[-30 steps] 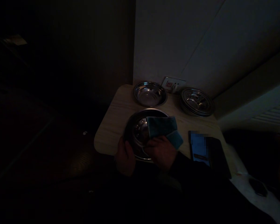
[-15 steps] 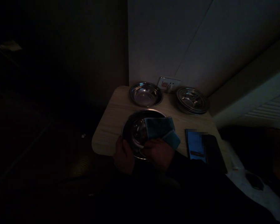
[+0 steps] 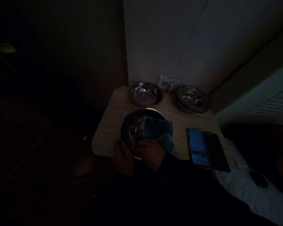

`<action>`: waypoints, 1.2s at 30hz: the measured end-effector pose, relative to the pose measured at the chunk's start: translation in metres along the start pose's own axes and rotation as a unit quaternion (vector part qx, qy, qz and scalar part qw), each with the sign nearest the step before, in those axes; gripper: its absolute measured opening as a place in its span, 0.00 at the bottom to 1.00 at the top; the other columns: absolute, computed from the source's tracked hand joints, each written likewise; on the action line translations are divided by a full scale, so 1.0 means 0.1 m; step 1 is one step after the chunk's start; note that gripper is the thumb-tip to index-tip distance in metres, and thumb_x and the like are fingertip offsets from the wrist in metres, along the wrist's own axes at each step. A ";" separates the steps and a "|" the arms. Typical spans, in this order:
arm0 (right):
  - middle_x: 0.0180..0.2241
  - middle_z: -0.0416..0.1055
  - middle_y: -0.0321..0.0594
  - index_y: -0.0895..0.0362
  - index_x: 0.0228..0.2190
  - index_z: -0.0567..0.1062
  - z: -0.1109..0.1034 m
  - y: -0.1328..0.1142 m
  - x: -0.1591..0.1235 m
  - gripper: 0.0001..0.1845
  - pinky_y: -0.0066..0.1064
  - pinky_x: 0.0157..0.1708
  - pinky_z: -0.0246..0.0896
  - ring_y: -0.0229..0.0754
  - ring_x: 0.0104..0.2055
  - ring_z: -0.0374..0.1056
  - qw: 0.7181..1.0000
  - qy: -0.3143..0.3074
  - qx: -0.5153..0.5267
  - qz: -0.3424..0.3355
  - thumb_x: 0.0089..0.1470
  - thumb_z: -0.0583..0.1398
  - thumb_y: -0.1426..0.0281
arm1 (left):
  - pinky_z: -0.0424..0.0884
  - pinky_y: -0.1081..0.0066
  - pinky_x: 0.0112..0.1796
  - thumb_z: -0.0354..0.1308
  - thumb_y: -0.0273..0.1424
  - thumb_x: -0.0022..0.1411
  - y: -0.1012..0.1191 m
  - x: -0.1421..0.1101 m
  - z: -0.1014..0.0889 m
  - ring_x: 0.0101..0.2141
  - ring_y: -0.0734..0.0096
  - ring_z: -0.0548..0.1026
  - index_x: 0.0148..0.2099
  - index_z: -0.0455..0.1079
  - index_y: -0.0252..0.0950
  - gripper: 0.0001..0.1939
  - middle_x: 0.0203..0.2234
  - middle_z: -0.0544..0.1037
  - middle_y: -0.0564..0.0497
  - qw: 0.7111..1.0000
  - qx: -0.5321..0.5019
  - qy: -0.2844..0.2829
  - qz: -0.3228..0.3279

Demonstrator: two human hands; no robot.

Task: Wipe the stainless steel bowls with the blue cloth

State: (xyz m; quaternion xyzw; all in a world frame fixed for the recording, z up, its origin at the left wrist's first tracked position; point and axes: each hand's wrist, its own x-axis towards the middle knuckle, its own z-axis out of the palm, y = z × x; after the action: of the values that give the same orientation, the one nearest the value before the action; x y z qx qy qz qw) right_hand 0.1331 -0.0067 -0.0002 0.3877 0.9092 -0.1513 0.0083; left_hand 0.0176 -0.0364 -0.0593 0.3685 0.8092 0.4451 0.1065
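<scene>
In the dim head view, a shiny metal bowl [image 3: 133,125] is at the near edge of the small wooden table. My left hand [image 3: 124,158] is closed on the bowl's near left rim, thumb on top. A teal cloth [image 3: 158,127] drapes over the right part of the bowl, one corner folded. Fingers curled, my right hand [image 3: 151,153] presses the cloth against the bowl's near inner side. Its fingertips are partly hidden in shadow.
Behind the bowl is another metal bowl [image 3: 146,94]; a stack of metal bowls [image 3: 193,99] stands at the back right of the wooden table [image 3: 103,138]. A lit phone [image 3: 198,147] lies on the right beside a dark flat object [image 3: 218,153]. A wall socket [image 3: 169,83] holds a plug.
My right hand has moved a little left along the bowl's near rim, drawing the cloth with it. The left hand still grips the rim. The view has shifted slightly.
</scene>
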 end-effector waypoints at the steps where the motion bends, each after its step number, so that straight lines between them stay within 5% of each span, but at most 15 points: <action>1: 0.36 0.70 0.37 0.52 0.35 0.72 -0.01 0.01 -0.01 0.09 0.35 0.36 0.51 0.43 0.41 0.62 1.000 -0.011 -0.011 -0.005 0.52 0.54 0.72 | 0.64 0.72 0.25 0.45 0.37 0.61 0.01 0.00 0.00 0.29 0.67 0.73 0.49 0.66 0.33 0.19 0.32 0.76 0.43 1.000 -0.002 -0.010 -0.007; 4: 0.34 0.70 0.37 0.52 0.33 0.73 -0.02 0.03 -0.05 0.08 0.36 0.37 0.50 0.42 0.40 0.62 0.999 -0.032 -0.030 -0.017 0.52 0.55 0.72 | 0.64 0.72 0.25 0.45 0.37 0.61 0.04 0.00 -0.01 0.28 0.68 0.73 0.49 0.66 0.34 0.19 0.31 0.76 0.44 1.000 -0.011 -0.019 -0.007; 9: 0.39 0.70 0.36 0.52 0.40 0.71 0.02 0.02 -0.02 0.11 0.35 0.38 0.49 0.41 0.42 0.60 1.000 0.015 -0.005 0.001 0.55 0.53 0.72 | 0.63 0.71 0.25 0.44 0.35 0.61 0.06 -0.01 -0.01 0.28 0.67 0.73 0.50 0.65 0.31 0.19 0.32 0.76 0.42 1.000 0.006 -0.015 -0.002; 14: 0.37 0.71 0.38 0.53 0.37 0.73 0.01 0.04 -0.06 0.10 0.36 0.38 0.47 0.42 0.41 0.60 0.999 -0.026 -0.029 -0.020 0.54 0.54 0.72 | 0.64 0.72 0.26 0.45 0.34 0.60 0.03 -0.02 0.03 0.29 0.67 0.73 0.48 0.67 0.30 0.19 0.33 0.76 0.41 1.000 -0.001 -0.007 0.026; 19: 0.41 0.70 0.35 0.52 0.41 0.71 0.05 0.01 -0.04 0.11 0.35 0.38 0.48 0.41 0.42 0.59 1.000 0.019 0.008 0.001 0.56 0.53 0.70 | 0.64 0.73 0.26 0.45 0.34 0.61 0.00 -0.01 0.05 0.30 0.70 0.73 0.48 0.67 0.31 0.18 0.33 0.76 0.43 0.999 0.016 0.029 0.030; 24: 0.36 0.71 0.38 0.54 0.36 0.73 0.01 0.04 -0.08 0.09 0.38 0.39 0.47 0.42 0.41 0.60 0.999 -0.018 -0.030 -0.021 0.55 0.53 0.73 | 0.63 0.73 0.25 0.45 0.34 0.60 0.05 -0.02 0.04 0.28 0.70 0.72 0.47 0.67 0.30 0.18 0.31 0.75 0.43 0.999 0.014 0.009 0.036; 29: 0.42 0.70 0.37 0.53 0.42 0.70 0.06 -0.02 0.00 0.13 0.35 0.38 0.48 0.41 0.43 0.59 0.999 0.036 0.021 0.004 0.57 0.51 0.71 | 0.63 0.73 0.26 0.45 0.34 0.60 0.06 -0.01 0.03 0.29 0.69 0.72 0.47 0.67 0.30 0.19 0.31 0.75 0.43 0.999 0.031 0.036 0.017; 36: 0.40 0.71 0.38 0.52 0.40 0.71 0.06 0.01 -0.04 0.11 0.37 0.41 0.47 0.41 0.43 0.59 1.000 0.002 0.001 -0.013 0.57 0.51 0.71 | 0.63 0.72 0.25 0.43 0.35 0.61 0.08 -0.01 0.04 0.29 0.68 0.72 0.47 0.67 0.29 0.20 0.31 0.75 0.42 0.999 0.039 0.023 0.023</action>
State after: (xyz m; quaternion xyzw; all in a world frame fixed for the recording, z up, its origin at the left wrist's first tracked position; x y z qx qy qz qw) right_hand 0.1359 -0.0103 -0.0052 0.3759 0.9141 -0.1520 0.0040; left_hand 0.0243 -0.0321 -0.0556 0.3809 0.8194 0.4237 0.0627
